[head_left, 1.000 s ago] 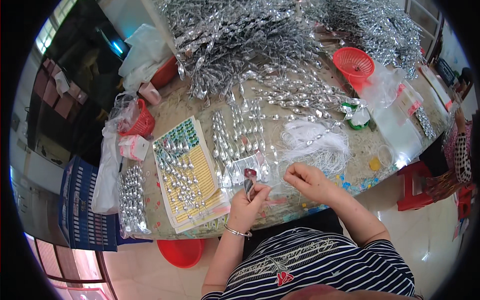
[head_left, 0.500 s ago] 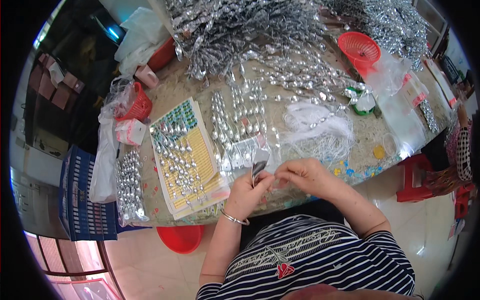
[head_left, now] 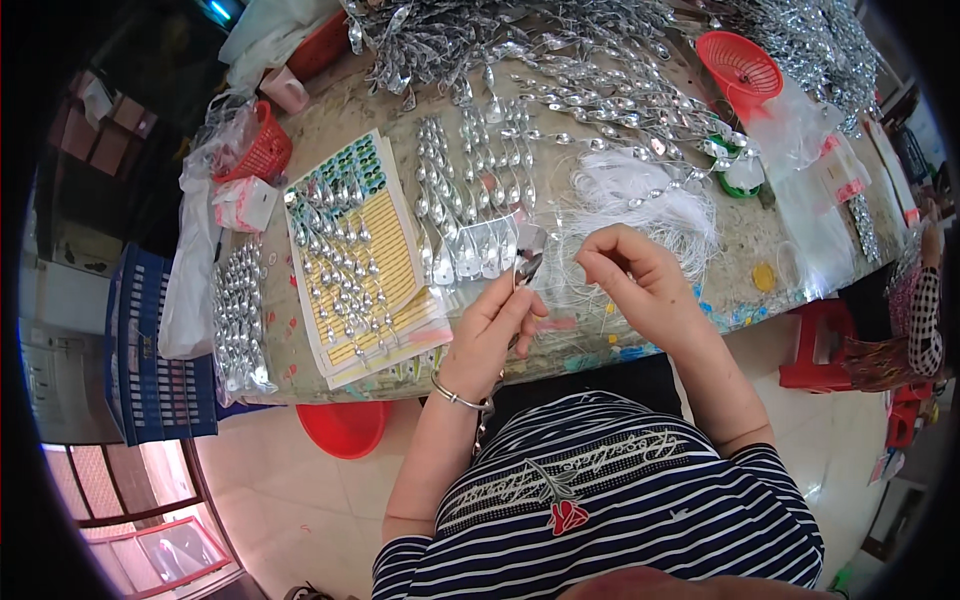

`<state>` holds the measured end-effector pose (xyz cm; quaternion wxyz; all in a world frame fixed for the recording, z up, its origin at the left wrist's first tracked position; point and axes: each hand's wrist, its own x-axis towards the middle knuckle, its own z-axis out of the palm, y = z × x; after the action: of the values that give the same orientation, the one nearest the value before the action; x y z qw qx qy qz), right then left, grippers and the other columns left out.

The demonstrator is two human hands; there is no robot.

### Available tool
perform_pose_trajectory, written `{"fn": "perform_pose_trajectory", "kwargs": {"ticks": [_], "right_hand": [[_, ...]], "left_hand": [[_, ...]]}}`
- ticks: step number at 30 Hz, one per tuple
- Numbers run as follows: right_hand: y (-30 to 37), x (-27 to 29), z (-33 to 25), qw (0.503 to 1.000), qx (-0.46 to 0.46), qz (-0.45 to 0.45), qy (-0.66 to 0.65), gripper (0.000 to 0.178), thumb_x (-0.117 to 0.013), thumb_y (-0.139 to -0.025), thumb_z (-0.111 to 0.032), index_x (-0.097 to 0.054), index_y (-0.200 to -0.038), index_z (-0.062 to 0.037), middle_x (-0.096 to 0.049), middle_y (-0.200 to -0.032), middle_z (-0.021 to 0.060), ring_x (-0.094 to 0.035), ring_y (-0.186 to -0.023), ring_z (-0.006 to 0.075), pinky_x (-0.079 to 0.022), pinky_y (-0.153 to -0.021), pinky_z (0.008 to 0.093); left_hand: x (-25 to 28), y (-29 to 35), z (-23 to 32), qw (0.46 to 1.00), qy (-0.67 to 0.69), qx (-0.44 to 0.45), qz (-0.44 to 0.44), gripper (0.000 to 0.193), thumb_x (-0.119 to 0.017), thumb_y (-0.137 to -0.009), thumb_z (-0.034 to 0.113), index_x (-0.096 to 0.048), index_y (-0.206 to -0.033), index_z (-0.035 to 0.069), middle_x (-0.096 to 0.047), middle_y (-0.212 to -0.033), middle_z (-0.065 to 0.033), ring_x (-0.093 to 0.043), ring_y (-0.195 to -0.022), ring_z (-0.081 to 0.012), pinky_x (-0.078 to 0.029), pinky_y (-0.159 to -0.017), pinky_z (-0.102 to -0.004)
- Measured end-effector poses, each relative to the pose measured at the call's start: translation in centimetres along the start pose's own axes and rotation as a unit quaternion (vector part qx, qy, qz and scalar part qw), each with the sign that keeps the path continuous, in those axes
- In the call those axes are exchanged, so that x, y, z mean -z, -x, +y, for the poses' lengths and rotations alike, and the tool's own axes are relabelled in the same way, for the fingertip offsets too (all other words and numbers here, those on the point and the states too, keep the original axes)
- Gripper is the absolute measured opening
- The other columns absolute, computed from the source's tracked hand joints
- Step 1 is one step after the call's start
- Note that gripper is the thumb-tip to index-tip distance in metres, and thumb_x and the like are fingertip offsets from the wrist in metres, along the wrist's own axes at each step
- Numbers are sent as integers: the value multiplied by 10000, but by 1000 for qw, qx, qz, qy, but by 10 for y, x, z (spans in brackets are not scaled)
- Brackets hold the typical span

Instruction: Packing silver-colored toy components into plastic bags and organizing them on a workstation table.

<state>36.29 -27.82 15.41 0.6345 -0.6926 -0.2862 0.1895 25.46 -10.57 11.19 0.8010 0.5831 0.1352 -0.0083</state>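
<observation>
My left hand [head_left: 488,330] is closed around a silver twisted strand [head_left: 530,268]. Its shiny upper end sticks out above the thumb, and a part hangs down past my bracelet. A short way to the right, my right hand [head_left: 640,285] is raised over the table edge with thumb and forefinger pinched. Whatever lies between those fingertips is too fine to make out. Beyond the hands, several silver twisted strands [head_left: 470,190] lie in rows, their lower ends on clear plastic. A loose heap of white thread [head_left: 650,215] lies behind my right hand.
Printed sheets [head_left: 400,285] with more strands lie to the left, near a bundle of strands [head_left: 240,330]. Large silver heaps [head_left: 500,45] cover the back. A red basket [head_left: 740,75] stands far right, another red basket [head_left: 262,145] left. A red basin [head_left: 343,428] sits below the table.
My hands were together at the fingertips; now the right one has drawn away to the right and up. The left still holds the strand. The whole view has shifted slightly.
</observation>
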Motion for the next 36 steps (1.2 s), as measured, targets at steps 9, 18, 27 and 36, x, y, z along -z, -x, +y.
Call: {"fn": "perform_pose_trajectory", "kwargs": {"ticks": [9,18,27,36], "right_hand": [[-10,-3,-4,987,90,47,127,42,-668,-846,-45,-647,-879,-29,-520,-771,-17,-427,-653,59,-365,-615,210],[-9,0,-5,986,86,67,125,52,-685,-831,-53,-661,-876,-44,-475,-730,-31,-392,-616,52,-332,-573,211],[-3,2,-4,987,73,57,129,53,-687,-829,-70,-652,-858,-42,-471,-719,-21,-403,-613,68,-338,-568,226],[-3,2,-3,989,69,63,112,52,-684,-832,-69,-654,-862,-40,-464,-720,-23,-399,-614,64,-335,-568,224]], "left_hand": [[-14,6,3,999,-33,-31,11,451,-549,-956,116,-421,-1383,51,-543,-894,2,-501,-618,-33,-399,-473,-162],[-20,6,9,998,-32,-49,-29,557,-517,-961,74,-301,-1474,95,-468,-877,18,-563,-707,-41,-396,-475,-156],[-22,6,10,998,-42,-53,-21,551,-512,-966,82,-296,-1473,83,-451,-858,31,-621,-765,-54,-374,-462,-146],[-23,5,6,997,-51,-57,-4,534,-519,-964,86,-322,-1460,71,-440,-835,42,-619,-752,-46,-376,-458,-143]]}}
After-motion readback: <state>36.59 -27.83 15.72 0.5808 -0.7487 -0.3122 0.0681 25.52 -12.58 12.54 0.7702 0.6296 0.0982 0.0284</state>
